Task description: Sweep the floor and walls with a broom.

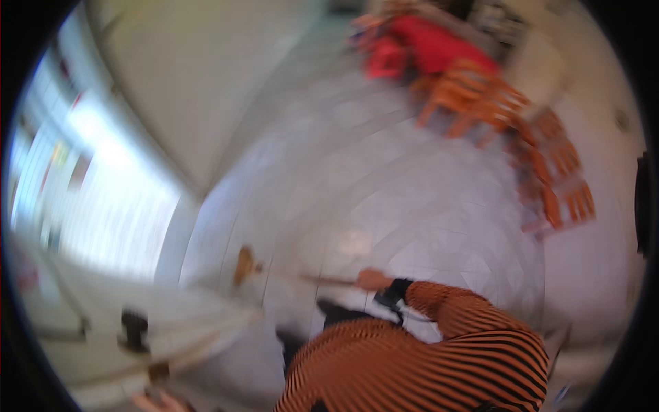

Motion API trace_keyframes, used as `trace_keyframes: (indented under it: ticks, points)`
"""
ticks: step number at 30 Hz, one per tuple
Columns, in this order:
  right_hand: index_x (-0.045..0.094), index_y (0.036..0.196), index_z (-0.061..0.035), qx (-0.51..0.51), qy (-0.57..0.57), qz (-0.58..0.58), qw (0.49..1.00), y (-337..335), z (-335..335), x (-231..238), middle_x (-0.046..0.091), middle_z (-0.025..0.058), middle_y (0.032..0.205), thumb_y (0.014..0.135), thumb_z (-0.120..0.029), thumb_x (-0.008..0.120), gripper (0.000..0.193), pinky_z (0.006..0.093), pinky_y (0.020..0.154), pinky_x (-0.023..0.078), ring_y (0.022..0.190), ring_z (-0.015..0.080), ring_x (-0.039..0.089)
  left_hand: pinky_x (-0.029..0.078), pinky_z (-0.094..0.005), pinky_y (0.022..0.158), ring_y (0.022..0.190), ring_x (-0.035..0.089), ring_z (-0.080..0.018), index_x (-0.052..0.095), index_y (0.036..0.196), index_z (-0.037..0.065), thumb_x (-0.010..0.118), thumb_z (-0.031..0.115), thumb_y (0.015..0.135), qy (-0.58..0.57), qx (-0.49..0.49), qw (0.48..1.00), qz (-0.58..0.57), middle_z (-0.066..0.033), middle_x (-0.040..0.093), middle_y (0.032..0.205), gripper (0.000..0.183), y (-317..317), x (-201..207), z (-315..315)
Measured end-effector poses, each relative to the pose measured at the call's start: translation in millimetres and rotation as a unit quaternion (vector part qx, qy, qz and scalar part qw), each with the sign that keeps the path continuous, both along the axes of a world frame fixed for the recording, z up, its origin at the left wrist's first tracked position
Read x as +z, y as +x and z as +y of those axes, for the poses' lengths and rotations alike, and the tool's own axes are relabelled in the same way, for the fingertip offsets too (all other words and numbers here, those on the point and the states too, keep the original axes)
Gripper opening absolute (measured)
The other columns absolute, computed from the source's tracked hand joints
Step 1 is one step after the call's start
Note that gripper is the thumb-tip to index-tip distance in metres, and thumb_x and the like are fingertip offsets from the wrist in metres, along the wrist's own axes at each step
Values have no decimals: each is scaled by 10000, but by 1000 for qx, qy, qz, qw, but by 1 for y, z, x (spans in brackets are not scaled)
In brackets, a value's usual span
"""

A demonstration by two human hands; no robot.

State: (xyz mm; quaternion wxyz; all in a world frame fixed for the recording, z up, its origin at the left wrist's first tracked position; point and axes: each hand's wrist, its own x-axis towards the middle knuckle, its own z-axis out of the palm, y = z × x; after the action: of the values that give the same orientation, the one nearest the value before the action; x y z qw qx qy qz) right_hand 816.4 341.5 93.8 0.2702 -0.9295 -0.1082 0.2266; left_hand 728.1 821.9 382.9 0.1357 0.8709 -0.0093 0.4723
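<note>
My right hand (374, 280) is closed around the thin brown handle (328, 279) of what looks like a broom. The handle stretches leftward, and its far part is smeared by motion. At its end is a tan broom head (244, 266) near the floor. My left hand (163, 402) shows only partly at the lower left edge, blurred. It is next to a small dark brown fitting (158, 372) on a pale edge. Whether it touches that fitting, or holds anything, I cannot make out.
Orange wooden chairs (467, 89) line the far right, beside a table with a red cover (443, 44) and a red stool (386, 58). A bright opening (117, 199) lies left, beside a pale wall (185, 82). A black object (134, 331) is at lower left. The floor (384, 199) is tiled.
</note>
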Motion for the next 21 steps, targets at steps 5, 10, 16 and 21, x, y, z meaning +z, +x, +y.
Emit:
trace_keyframes:
  ticks: [5,10,16,21]
  points:
    - [582,698,47,-35,-47,156,986,0,56,12,564,219,640,725,-401,527,452,396,597,436,651,338,568,152,-369,989,1180,250,-290,182,1257,-52,438,185,826,-27,66,997,-30,-202,217,1292,554,-57,-74,103]
    - [587,675,39,23,-74,200,977,37,113,9,559,174,566,734,-382,510,432,352,550,449,554,273,578,313,-392,873,1034,390,-274,243,1235,-11,580,451,717,-94,265,960,-14,-192,382,1147,771,-92,-54,71]
    - [579,655,57,61,-84,191,976,30,218,-10,540,153,496,740,-364,501,436,321,507,452,467,229,565,358,-335,828,941,447,-213,338,1139,-7,676,260,676,-293,302,901,-104,-142,444,1076,633,-154,-84,151]
    - [572,605,48,91,-93,150,980,45,317,-22,540,158,494,735,-328,500,405,322,495,452,455,232,558,370,-335,810,922,451,-186,407,1088,-12,598,331,752,-201,393,878,-188,-119,474,1034,516,-215,-130,250]
